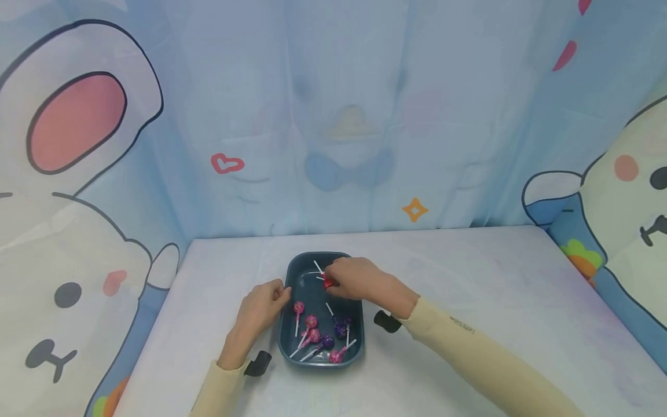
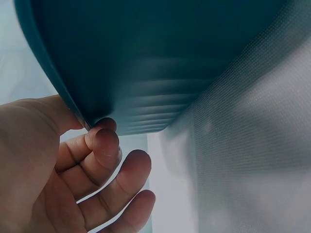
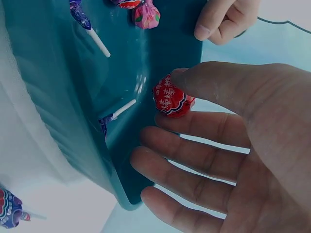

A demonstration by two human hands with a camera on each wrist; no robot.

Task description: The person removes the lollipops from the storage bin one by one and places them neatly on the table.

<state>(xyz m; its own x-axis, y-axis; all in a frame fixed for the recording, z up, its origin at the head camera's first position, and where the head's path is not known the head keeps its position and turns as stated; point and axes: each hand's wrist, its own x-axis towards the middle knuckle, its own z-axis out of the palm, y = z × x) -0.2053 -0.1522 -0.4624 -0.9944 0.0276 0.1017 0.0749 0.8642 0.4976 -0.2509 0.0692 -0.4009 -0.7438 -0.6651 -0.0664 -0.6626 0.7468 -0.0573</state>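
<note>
A dark teal tray [image 1: 293, 272] stands on the table with wrapped lollipops in it. At its left rim my left hand [image 1: 264, 304] pinches the edge between thumb and index finger; the other fingers [image 2: 136, 167] curl loosely below the rim. My right hand [image 1: 361, 279] is over the tray's far right part, holding a red lollipop [image 3: 170, 99] by its wrapped head between thumb and index finger. Two white sticks show beside the red wrapper in the head view. Pink lollipops [image 1: 311, 320] and purple lollipops [image 1: 327, 341] lie in the tray's near half.
The tray sits on a white-covered table [image 1: 469, 272]. In the right wrist view, a blue-purple lollipop [image 3: 9, 208] lies outside the tray. A light blue curtain [image 1: 344, 69] with cartoon figures hangs behind and at both sides.
</note>
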